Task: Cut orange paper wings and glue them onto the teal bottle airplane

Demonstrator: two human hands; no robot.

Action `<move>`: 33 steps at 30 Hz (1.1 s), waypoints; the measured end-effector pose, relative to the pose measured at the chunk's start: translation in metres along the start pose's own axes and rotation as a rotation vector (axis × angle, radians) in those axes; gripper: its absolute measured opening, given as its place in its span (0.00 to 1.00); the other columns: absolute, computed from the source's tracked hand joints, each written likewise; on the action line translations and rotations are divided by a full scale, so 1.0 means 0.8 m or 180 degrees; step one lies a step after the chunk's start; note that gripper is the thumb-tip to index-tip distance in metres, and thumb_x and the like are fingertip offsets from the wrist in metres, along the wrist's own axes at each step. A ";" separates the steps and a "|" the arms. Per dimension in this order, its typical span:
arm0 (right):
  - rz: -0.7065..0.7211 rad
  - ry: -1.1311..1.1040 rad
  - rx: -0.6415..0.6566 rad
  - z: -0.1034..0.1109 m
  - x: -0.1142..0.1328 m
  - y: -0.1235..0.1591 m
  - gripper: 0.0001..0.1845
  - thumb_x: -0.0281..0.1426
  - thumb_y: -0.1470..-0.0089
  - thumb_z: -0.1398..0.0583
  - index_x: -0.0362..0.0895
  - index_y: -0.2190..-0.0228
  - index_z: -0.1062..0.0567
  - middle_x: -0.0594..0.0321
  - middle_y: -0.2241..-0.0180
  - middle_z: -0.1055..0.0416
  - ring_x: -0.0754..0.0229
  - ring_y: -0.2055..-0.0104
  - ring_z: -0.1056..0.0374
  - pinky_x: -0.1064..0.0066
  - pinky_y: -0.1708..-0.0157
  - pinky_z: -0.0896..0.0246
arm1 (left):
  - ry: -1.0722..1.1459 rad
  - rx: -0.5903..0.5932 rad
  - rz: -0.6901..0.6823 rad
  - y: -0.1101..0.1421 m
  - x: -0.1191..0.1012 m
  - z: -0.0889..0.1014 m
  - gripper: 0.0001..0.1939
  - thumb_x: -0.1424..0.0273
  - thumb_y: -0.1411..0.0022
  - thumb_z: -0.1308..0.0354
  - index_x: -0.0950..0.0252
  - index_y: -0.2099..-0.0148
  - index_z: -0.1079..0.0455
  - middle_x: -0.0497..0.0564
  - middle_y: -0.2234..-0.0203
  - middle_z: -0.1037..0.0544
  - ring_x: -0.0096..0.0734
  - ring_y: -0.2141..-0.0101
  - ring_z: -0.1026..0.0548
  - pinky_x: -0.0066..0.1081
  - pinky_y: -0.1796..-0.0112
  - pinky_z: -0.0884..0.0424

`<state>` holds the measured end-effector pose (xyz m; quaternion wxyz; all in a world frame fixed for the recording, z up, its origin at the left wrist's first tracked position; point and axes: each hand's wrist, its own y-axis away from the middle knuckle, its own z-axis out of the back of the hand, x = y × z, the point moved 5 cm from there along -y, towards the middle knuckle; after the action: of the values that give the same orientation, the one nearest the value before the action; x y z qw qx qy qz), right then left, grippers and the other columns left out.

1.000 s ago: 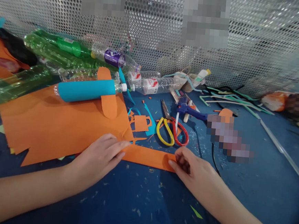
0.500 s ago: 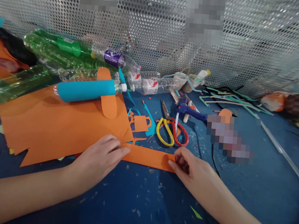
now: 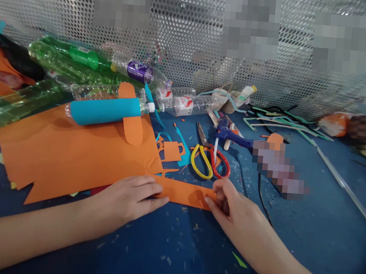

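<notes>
2 hands (image 3: 136, 199) (image 3: 236, 211) on orange strip (image 3: 183, 192), scissors (image 3: 203, 155) near

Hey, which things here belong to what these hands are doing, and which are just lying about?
In use:
- orange strip, left hand on one end, right hand at the other

Probably related:
- orange sheet
- scissors

Seemingly just lying about:
- purple-labelled bottle
- small green scrap
</notes>
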<state>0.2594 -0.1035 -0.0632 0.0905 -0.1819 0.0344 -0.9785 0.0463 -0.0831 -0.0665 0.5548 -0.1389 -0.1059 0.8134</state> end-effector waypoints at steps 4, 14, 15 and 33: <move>0.0830 0.0694 -0.0775 0.015 0.029 0.012 0.07 0.30 0.44 0.45 0.47 0.63 0.29 0.58 0.67 0.35 0.55 0.65 0.37 0.62 0.65 0.38 | 0.0041 0.0136 -0.0068 -0.005 -0.001 0.003 0.18 0.73 0.31 0.63 0.64 0.51 0.32 0.54 0.63 0.25 0.33 0.61 0.28 0.31 0.60 0.30; 0.1749 0.1153 -0.0289 -0.019 0.061 0.024 0.20 0.42 0.39 0.52 0.58 0.47 0.36 0.62 0.58 0.31 0.56 0.56 0.39 0.59 0.54 0.49 | 0.0169 0.0134 -0.0138 0.000 0.004 -0.001 0.18 0.75 0.32 0.62 0.64 0.47 0.35 0.56 0.61 0.27 0.34 0.59 0.30 0.34 0.59 0.30; 0.1749 0.1164 -0.0276 -0.018 0.061 0.023 0.20 0.43 0.39 0.53 0.58 0.47 0.35 0.62 0.58 0.31 0.56 0.57 0.39 0.59 0.55 0.49 | 0.0170 0.0155 -0.0105 -0.001 0.005 -0.001 0.18 0.75 0.32 0.62 0.63 0.47 0.35 0.56 0.61 0.27 0.34 0.59 0.30 0.34 0.59 0.30; 0.1747 0.1129 -0.0190 -0.013 0.061 0.020 0.21 0.43 0.40 0.52 0.58 0.47 0.35 0.61 0.60 0.30 0.56 0.59 0.38 0.60 0.57 0.47 | 0.0149 0.0247 -0.0007 0.000 0.004 -0.001 0.17 0.75 0.33 0.60 0.62 0.46 0.36 0.55 0.61 0.28 0.35 0.60 0.30 0.34 0.59 0.31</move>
<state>0.2135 -0.1279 -0.0574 0.3381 0.0048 0.1261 -0.9326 0.0458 -0.0801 -0.0678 0.5631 -0.1361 -0.0613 0.8128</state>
